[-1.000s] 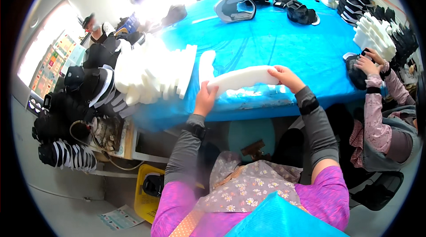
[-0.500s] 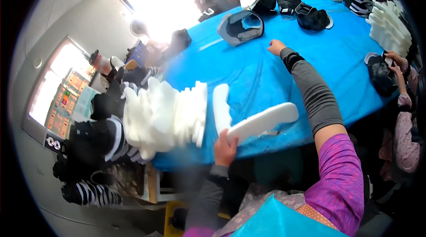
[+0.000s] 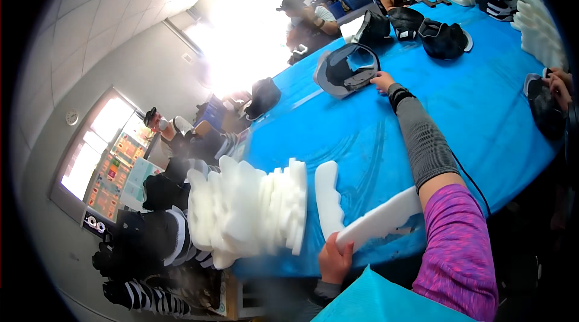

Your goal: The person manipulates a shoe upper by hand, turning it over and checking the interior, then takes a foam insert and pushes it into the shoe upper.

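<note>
My left hand [image 3: 335,259] grips the near end of a white scalloped foam strip [image 3: 386,216], with the thumb on top. My right arm, in a grey sleeve, stretches across the table. Its hand [image 3: 382,83] is closed at the right edge of a grey and black padded helmet liner [image 3: 344,72], which lies with its hollow side showing. A second white foam strip [image 3: 327,195] lies flat beyond my left hand, close to the held one. To the left stands a stack of white foam pieces [image 3: 241,210]. My right forearm partly covers the held strip's far end.
Black liners [image 3: 446,38] lie at the table's far side. Black and white pieces [image 3: 154,234] are piled at the left edge. More white foam [image 3: 540,29] stands at the far right. A co-worker's hands [image 3: 560,87] hold a black liner [image 3: 543,108]; other people sit beyond the blue table [image 3: 458,117].
My right hand has reached the grey and black helmet liner's edge and closed on it. The left hand still holds the foam strip. The whole view has shifted and tilted.
</note>
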A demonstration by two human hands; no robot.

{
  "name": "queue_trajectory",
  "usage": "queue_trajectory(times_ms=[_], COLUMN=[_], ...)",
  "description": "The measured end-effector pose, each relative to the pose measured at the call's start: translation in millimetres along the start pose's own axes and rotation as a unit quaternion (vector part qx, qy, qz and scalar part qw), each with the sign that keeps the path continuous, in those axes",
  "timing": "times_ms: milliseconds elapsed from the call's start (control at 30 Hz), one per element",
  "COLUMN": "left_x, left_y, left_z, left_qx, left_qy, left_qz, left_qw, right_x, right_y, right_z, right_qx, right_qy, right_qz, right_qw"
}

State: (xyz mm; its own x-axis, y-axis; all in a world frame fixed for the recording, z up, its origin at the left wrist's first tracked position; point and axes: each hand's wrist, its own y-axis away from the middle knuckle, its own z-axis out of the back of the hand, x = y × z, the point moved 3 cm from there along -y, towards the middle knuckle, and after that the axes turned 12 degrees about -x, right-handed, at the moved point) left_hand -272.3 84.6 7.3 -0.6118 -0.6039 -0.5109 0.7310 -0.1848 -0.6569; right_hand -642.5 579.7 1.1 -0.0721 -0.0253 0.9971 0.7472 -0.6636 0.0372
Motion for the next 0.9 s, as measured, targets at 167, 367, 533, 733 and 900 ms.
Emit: queue_trajectory(times_ms=[167,367,533,733,900], left_x=[1,-7,-4,3,-1], left_y=[-4,-1,-2,-6,-3], left_z=[4,9,4,0,2], left_qx=[-0.001,-0.006,-0.012,-0.029,-0.01], left_qy=[-0.019,-0.029,-0.013,-0.012,-0.019], left_qz=[0.0,0.003,-0.006,-0.026,-0.015], left_qw=[1.0,1.0,1.0,0.999,1.0], right_x=[5,2,-9,7,6], right_y=[4,-2,2,22,12], right_z=[-30,-37,-17,-7,-18], right_qx=[-0.014,0.016,0.056,0.034,0.045], right_qy=[-0.001,-0.074,-0.067,0.0,-0.096], right_qz=[0.0,-0.053,-0.034,-0.058,-0.026], right_qw=[1.0,0.996,0.996,0.998,0.994])
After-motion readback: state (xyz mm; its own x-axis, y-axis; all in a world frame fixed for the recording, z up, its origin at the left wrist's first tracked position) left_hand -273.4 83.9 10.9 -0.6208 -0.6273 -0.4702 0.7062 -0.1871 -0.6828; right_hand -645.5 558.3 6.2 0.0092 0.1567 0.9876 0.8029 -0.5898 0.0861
